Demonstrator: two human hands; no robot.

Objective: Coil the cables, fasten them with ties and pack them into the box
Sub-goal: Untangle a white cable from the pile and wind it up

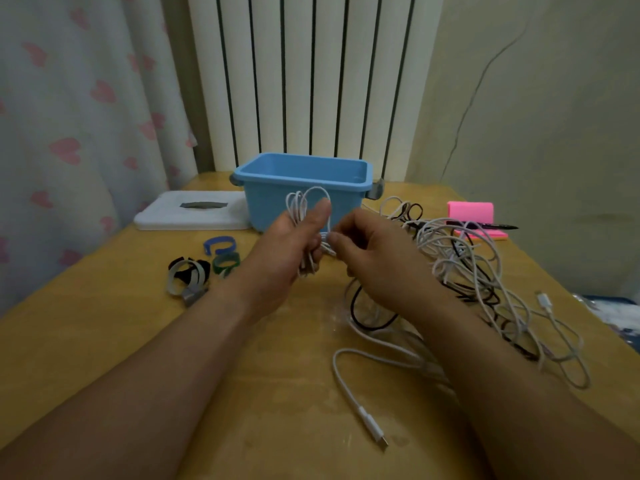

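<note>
My left hand (294,247) grips a coiled white cable (304,202), its loops sticking up above the thumb in front of the blue box (301,174). My right hand (367,254) pinches the same cable's strand just beside the left fingers. The box stands open at the back of the wooden table. Several ties lie to the left: a blue one (219,244), a green one (225,263) and grey and black ones (187,277). A tangle of white and black cables (478,271) lies on the right, and one white cable's USB plug (375,433) points toward me.
A white lid (194,211) lies left of the box. Pink sticky notes (471,214) and a black pen (491,226) sit at the back right. A radiator and curtain stand behind the table (104,323). The table's right edge is near the cable pile.
</note>
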